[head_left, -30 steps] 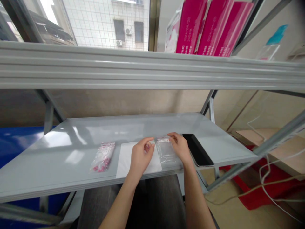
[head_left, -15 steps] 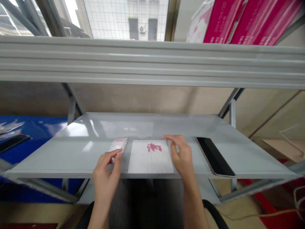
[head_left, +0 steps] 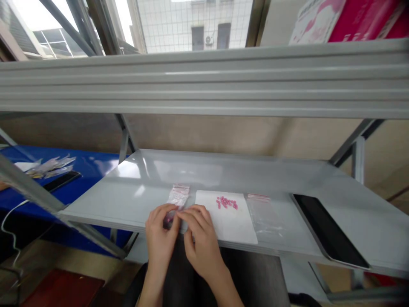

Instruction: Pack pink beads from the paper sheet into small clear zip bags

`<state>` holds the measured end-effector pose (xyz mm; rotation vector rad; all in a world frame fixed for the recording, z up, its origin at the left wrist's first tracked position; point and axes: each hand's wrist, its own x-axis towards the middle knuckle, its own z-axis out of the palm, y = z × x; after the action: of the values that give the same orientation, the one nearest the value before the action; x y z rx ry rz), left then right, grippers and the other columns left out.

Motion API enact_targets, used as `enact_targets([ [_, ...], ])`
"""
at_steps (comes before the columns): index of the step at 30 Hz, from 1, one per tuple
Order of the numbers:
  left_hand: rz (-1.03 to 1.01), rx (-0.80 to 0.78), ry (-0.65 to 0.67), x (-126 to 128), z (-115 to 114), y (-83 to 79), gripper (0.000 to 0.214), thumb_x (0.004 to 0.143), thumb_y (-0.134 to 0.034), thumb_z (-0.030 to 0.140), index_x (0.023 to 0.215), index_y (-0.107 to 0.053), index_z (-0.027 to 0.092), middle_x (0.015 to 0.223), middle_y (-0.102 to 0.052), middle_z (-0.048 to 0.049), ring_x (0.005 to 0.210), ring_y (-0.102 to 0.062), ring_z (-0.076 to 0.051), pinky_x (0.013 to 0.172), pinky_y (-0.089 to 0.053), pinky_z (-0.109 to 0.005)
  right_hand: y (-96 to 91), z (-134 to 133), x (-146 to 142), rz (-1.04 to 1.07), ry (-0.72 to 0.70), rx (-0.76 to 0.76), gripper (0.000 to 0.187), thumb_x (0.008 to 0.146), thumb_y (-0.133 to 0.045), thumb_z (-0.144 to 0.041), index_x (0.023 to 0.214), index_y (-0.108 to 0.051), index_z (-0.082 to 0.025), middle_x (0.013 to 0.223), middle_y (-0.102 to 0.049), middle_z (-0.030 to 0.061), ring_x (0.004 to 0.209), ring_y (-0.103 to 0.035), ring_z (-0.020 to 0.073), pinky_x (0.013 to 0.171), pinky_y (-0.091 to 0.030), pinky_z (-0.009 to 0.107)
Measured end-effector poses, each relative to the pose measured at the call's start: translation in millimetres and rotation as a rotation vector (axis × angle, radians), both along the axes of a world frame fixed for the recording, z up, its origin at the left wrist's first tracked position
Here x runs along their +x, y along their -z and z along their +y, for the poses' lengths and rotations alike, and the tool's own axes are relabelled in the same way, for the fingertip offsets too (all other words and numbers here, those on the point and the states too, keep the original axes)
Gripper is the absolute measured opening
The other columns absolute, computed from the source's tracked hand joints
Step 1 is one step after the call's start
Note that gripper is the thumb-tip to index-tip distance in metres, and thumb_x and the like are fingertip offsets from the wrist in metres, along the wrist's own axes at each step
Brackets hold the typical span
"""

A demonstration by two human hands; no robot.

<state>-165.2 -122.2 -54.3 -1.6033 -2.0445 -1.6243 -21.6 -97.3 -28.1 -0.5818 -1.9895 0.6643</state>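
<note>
Both of my hands meet at the near end of a small clear zip bag of pink beads (head_left: 177, 198) that lies on the grey shelf (head_left: 204, 175). My left hand (head_left: 161, 232) and my right hand (head_left: 200, 236) pinch its lower end with closed fingers. Just right of them lies a white paper sheet (head_left: 226, 217) with a small heap of pink beads (head_left: 226, 202) on it. Right of the sheet an empty clear zip bag (head_left: 263, 213) lies flat.
A black tablet (head_left: 330, 232) lies at the shelf's right end. An upper shelf beam (head_left: 204, 85) crosses the view, with pink boxes (head_left: 351, 19) on top. At the left, a blue table (head_left: 79, 168) carries small bags (head_left: 47, 166) and a phone (head_left: 62, 180).
My right hand left the empty bag and crossed left to the bead bag. My left hand came to that bag too. The view swung left.
</note>
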Motion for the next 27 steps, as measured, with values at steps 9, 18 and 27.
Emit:
enact_targets([
  [9, -0.083, 0.245, 0.081, 24, -19, -24.3, 0.012, 0.093, -0.065, 0.017, 0.098, -0.073, 0.025, 0.106, -0.066, -0.0035, 0.102, -0.063, -0.02, 0.09, -0.049, -0.035, -7.7, -7, 20, 0.562, -0.23, -0.98, 0.046, 0.087, -0.065, -0.057, 0.097, -0.074, -0.012, 0.08, -0.071, 0.0095, 0.067, -0.066, 0.019, 0.054, -0.055, 0.028],
  [18, 0.127, 0.366, 0.421, 49, -27, -29.3, 0.031, 0.085, -0.064, -0.005, 0.096, -0.075, 0.022, 0.104, -0.063, -0.0042, 0.104, -0.058, -0.021, 0.094, -0.047, -0.039, -15.1, 8, 59, 0.594, -0.129, -1.133, 0.048, 0.073, -0.078, -0.056, 0.06, -0.057, -0.015, 0.054, -0.063, 0.0014, 0.039, -0.052, 0.008, 0.037, -0.036, 0.016],
  [27, 0.123, 0.408, 0.607, 41, -28, -32.0, 0.037, 0.084, -0.062, -0.008, 0.096, -0.078, 0.023, 0.103, -0.064, -0.0053, 0.103, -0.057, -0.023, 0.087, -0.049, -0.041, -11.0, 10, 81, 0.472, -0.352, -1.179, 0.023, 0.071, -0.073, -0.034, 0.069, -0.062, -0.015, 0.05, -0.06, -0.0018, 0.036, -0.044, 0.0051, 0.036, -0.031, 0.014],
])
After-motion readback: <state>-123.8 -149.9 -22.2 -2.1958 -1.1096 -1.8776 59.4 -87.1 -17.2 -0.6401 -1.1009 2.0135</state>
